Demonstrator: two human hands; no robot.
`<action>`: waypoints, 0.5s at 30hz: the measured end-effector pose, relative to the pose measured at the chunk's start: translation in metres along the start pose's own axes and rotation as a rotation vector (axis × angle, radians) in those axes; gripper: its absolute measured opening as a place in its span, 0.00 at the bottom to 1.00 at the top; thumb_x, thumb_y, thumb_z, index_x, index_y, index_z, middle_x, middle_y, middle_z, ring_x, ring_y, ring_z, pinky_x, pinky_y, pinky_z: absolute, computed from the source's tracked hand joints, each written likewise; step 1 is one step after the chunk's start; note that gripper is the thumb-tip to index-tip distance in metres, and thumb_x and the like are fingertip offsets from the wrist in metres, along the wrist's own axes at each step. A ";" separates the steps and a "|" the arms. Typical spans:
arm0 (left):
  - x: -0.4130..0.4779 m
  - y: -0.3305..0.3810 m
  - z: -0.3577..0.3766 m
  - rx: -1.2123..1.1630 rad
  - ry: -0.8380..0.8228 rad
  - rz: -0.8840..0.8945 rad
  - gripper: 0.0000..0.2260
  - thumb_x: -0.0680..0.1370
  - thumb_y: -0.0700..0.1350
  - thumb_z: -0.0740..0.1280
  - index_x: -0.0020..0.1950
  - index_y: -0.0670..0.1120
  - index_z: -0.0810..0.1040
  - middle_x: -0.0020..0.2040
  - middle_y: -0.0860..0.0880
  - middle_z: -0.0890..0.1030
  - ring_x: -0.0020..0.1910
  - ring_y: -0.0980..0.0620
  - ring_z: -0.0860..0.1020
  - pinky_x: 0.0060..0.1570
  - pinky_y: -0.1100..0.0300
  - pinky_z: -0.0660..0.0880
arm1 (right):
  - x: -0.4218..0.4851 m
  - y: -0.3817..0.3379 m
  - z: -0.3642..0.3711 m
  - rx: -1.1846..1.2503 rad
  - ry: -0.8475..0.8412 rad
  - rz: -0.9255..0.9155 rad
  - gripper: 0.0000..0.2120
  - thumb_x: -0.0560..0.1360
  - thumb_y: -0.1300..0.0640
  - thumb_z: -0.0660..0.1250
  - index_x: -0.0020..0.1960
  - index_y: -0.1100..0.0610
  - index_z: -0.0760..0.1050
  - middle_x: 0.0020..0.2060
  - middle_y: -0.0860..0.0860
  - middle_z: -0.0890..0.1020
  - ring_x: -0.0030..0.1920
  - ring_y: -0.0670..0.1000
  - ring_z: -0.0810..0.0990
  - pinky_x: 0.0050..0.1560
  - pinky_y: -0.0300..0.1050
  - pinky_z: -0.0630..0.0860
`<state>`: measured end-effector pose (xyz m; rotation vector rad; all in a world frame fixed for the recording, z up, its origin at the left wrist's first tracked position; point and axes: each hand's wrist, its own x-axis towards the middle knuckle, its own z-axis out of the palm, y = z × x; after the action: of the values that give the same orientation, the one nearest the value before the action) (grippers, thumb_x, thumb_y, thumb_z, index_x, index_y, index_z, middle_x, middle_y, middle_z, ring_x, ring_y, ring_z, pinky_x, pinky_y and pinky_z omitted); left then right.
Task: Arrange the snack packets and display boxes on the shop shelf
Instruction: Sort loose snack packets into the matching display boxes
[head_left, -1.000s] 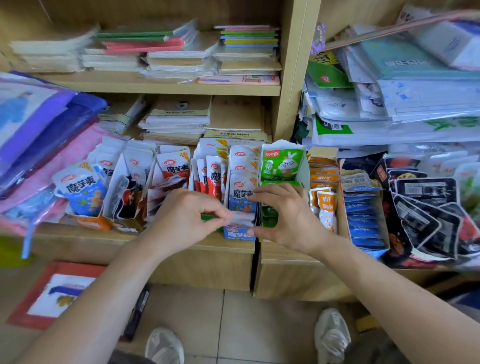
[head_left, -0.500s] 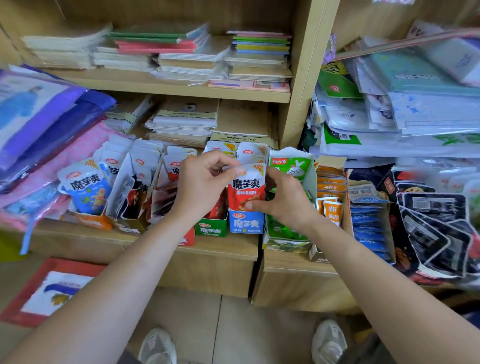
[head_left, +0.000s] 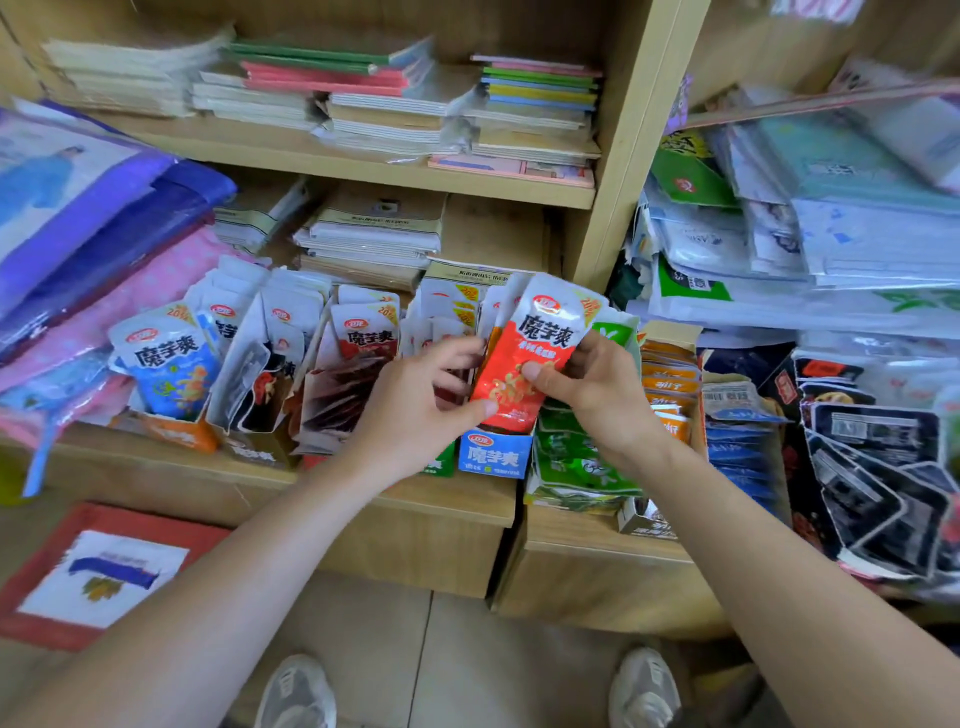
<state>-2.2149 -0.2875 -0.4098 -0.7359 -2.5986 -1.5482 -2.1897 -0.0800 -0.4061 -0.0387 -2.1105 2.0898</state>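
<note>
Red snack packet: held upright with a slight rightward lean, just over the mouth of the blue display box at the near edge of the shelf, mid-scene. I cannot tell whether its bottom edge is already inside the box.

Grip: my left hand pinches the left edge, thumb low at the corner. My right hand pinches the right side, thumb flat on the printed front and fingers behind.

Handling, judged: light, soft, glossy film pouch with flat crimped seals top and bottom. It is likely slippery and bends easily. Best held by the side edges or the seals, not the filled middle.

Box: thin printed card with an open top; it looks easy to crush or tip.

Right of the box: limp green packets spilling forward, then a card box of orange packets. Far right: dark glossy packets overlapping loosely.

Left: more card boxes of similar pouches, with a blue packet at the end.

Behind: flat stacks of notebooks.
</note>
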 end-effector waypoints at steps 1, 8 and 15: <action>-0.001 0.001 0.001 -0.026 0.018 -0.006 0.28 0.73 0.46 0.77 0.72 0.51 0.74 0.58 0.56 0.82 0.51 0.61 0.82 0.50 0.65 0.79 | 0.000 -0.003 -0.002 0.050 0.003 -0.002 0.19 0.72 0.66 0.74 0.61 0.66 0.75 0.53 0.58 0.84 0.53 0.52 0.84 0.50 0.45 0.81; 0.001 0.029 0.004 -0.528 -0.304 -0.212 0.15 0.78 0.50 0.70 0.64 0.54 0.77 0.57 0.53 0.85 0.55 0.51 0.84 0.50 0.57 0.82 | -0.006 -0.015 -0.021 0.426 -0.152 0.109 0.23 0.76 0.62 0.67 0.68 0.71 0.69 0.62 0.64 0.78 0.61 0.59 0.79 0.63 0.55 0.76; -0.006 0.039 0.026 -0.555 -0.023 -0.228 0.08 0.76 0.37 0.74 0.54 0.46 0.82 0.45 0.46 0.86 0.38 0.47 0.86 0.36 0.61 0.81 | -0.024 -0.010 -0.013 0.508 -0.020 0.236 0.20 0.74 0.63 0.68 0.65 0.63 0.74 0.59 0.60 0.82 0.56 0.57 0.83 0.51 0.50 0.82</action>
<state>-2.1877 -0.2530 -0.3924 -0.4813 -2.3375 -2.3861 -2.1631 -0.0711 -0.3988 -0.2105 -1.5864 2.7111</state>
